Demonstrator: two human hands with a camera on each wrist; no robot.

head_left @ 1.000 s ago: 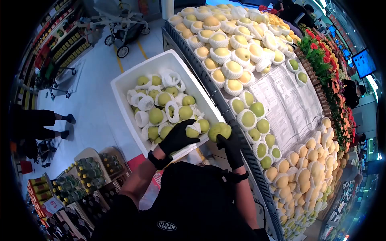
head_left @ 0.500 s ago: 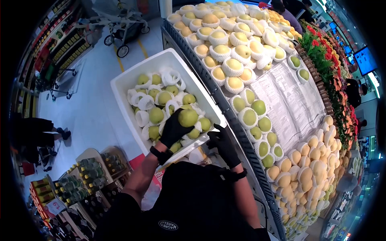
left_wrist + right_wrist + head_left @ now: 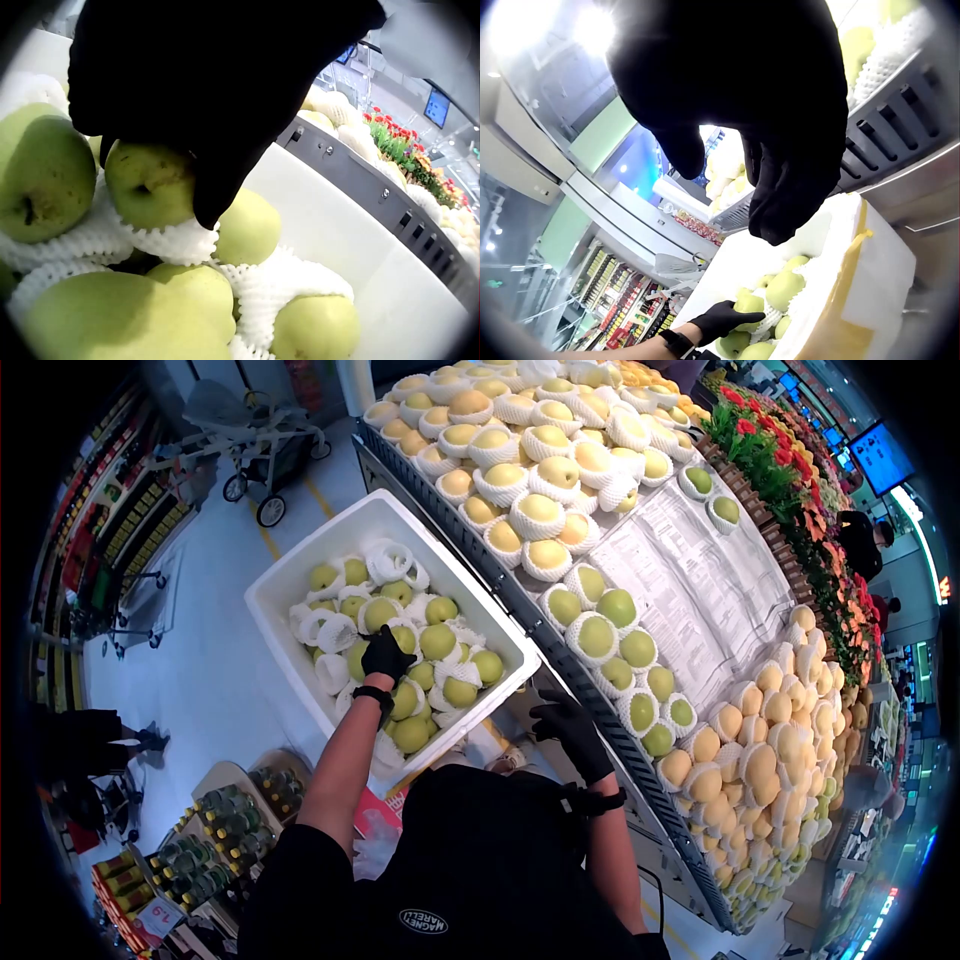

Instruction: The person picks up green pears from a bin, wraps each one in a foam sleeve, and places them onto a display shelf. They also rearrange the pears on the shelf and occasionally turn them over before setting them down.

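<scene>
In the head view a white foam box [image 3: 455, 580] holds many green pears, several in white foam nets. My black-gloved left hand [image 3: 387, 656] reaches down into it. The left wrist view has a netted green pear [image 3: 150, 184] between its thumb and fingers, its upper side hidden by the glove. Another pear [image 3: 45, 172] lies right beside that hand. My right hand [image 3: 572, 732], also gloved, hovers between the box and the fruit stand with fingers loosely bent and nothing in them. Close to it on the stand are rows of netted green pears [image 3: 597, 635].
A grey slotted edge [image 3: 900, 120] borders the stand. Paper sheets [image 3: 690, 565] lie between pale yellow netted fruit [image 3: 540, 510] and more yellow fruit [image 3: 760, 750]. Flowers [image 3: 800, 510] line its far side. A stroller [image 3: 240, 430] stands beyond the box; bottles [image 3: 225, 815] are at lower left.
The pear at my right hand passed into my left hand, over the box, and was let go there. My left hand then moved farther into the box to another pear. The right hand stays near the stand, empty.
</scene>
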